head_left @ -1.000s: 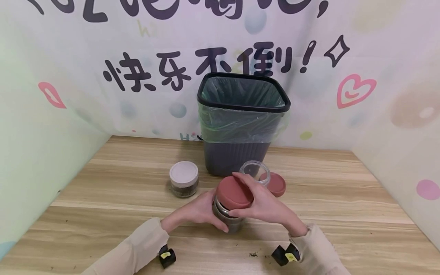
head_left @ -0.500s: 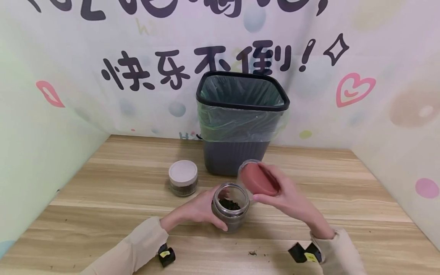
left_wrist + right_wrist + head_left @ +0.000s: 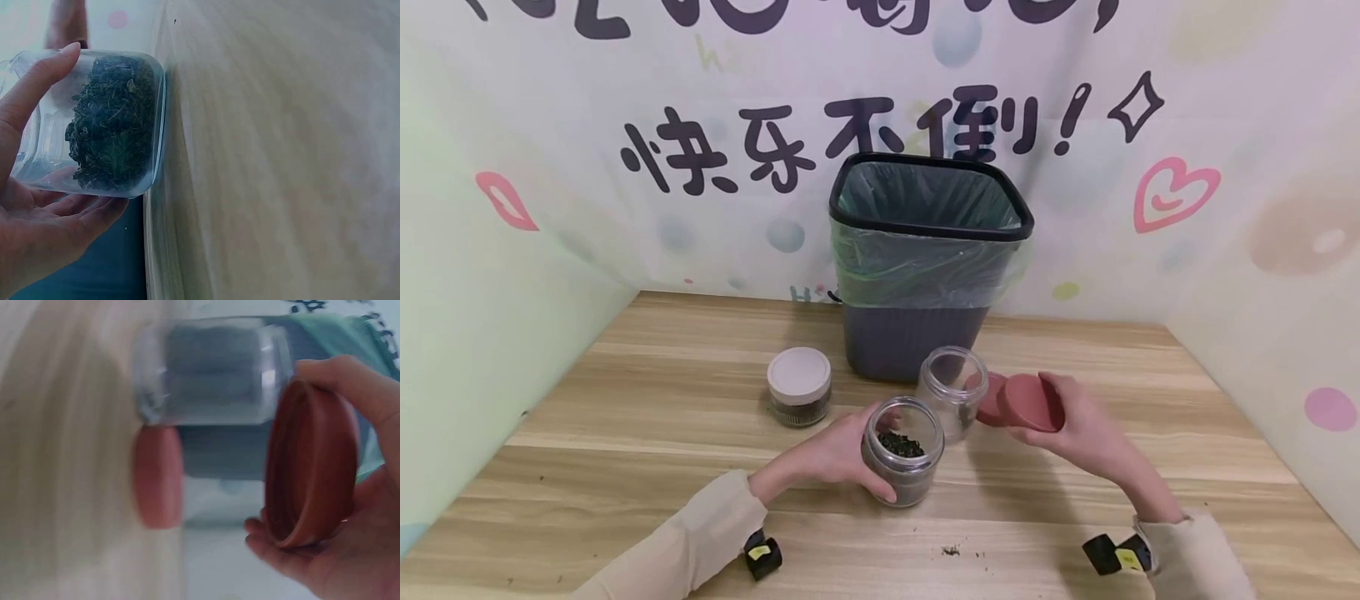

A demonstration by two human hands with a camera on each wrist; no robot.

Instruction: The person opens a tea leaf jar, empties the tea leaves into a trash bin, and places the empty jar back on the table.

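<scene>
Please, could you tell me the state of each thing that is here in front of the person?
Jar of dark leaves: open, upright, held by the left hand
Held red lid: off, in the right hand
Clear jar: open, upright
Other red lid: lying on the table
White-lidded jar: closed
Bin: open, liner fitted
Dark crumbs: scattered

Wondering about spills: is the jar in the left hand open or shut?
Open: the glass jar is uncovered on top, with dark shredded leaves visible through its mouth.
</scene>
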